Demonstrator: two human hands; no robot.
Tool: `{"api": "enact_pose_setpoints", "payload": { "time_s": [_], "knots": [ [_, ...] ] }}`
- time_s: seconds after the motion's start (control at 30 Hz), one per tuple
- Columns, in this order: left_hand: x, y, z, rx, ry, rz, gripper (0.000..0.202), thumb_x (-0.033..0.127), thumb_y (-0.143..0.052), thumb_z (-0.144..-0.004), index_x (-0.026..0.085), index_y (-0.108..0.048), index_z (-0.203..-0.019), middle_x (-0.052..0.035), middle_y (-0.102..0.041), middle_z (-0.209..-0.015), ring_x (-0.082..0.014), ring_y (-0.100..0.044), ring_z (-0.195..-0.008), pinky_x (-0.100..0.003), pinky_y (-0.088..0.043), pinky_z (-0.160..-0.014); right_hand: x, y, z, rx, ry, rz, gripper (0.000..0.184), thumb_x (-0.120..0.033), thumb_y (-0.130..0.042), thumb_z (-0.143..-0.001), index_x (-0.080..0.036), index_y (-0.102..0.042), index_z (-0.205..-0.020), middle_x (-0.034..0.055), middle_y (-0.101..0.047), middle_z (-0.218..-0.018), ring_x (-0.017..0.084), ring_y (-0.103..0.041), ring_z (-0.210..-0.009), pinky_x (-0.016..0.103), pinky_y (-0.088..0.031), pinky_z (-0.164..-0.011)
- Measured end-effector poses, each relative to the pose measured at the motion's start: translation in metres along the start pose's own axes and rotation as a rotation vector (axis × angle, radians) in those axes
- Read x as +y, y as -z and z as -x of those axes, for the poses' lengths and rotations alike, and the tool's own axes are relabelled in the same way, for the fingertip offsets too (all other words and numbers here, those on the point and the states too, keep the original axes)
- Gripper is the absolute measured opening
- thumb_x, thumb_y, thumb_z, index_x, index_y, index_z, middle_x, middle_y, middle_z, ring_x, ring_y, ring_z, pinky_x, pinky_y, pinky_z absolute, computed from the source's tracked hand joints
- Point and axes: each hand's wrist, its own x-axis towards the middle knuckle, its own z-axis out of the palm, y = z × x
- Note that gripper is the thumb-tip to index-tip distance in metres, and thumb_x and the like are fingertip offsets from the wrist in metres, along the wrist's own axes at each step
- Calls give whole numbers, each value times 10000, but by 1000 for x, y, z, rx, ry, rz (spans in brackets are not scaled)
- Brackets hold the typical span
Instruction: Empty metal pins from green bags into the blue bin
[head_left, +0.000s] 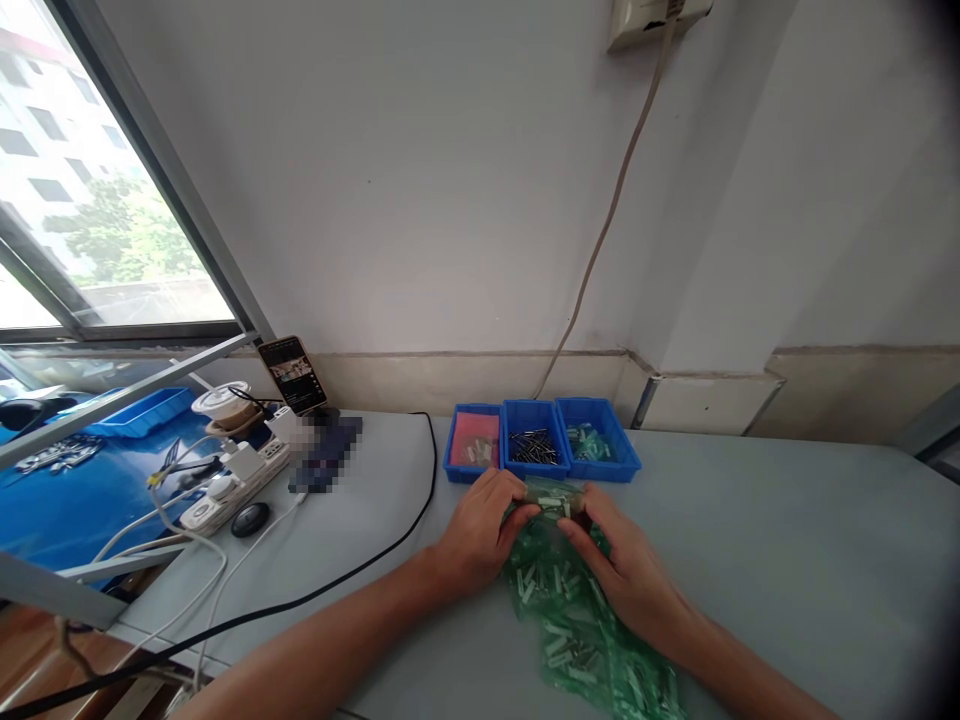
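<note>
A green see-through plastic bag [559,580] with several small pale cylindrical pieces inside lies on the grey table. My left hand [480,525] grips the bag's upper end at its left side, thumb and fingers pressed together. On the other side my right hand [619,560] pinches the same end, so the top stretches between both hands. Just beyond them stand a blue bin with a pink sheet and small pieces [448,462], a blue bin of dark metal pins [555,408] and a blue bin of green-wrapped pieces [626,462].
A black cable [352,570] runs across the table's left part. Further left are a phone [292,375] propped upright, a white power strip [236,490], a dark mouse-like object [250,519] and a metal frame bar [135,395]. The wall [450,250] rises behind the bins.
</note>
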Motion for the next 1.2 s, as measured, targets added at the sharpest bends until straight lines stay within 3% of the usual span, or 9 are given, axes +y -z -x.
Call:
{"api": "enact_pose_setpoints", "payload": {
  "time_s": [0.43,0.6,1.2],
  "knots": [
    [3,3,-2,-87,5,-59,223,352,-484,-1103,166,-592,-1045,-76,-653,-953,-211,-604,-885,-360,-508,-857,2,-1,0,45,32,11,248,-425,-474,-1092,-264,-540,-915,9,-601,-855,189,-588,-728,302,-507,-654],
    [0,0,-1,-111,-2,-64,221,344,-482,-1105,165,-603,-1058,-81,-651,-966,-220,-606,-908,-366,-510,-876,1,-1,0,33,30,20,259,-403,-475,-1093,-264,-490,-875,-2,-556,-816,182,-553,-692,301,-483,-631],
    [-2,-2,2,-69,-45,-96,314,390,-397,-1133,165,-561,-987,-66,-606,-911,-206,-519,-834,-327,-466,-759,6,-4,1,-30,-10,-25,265,-413,-467,-1102,-260,-466,-886,-12,-509,-842,184,-519,-743,303,-459,-692]
  ]
}}
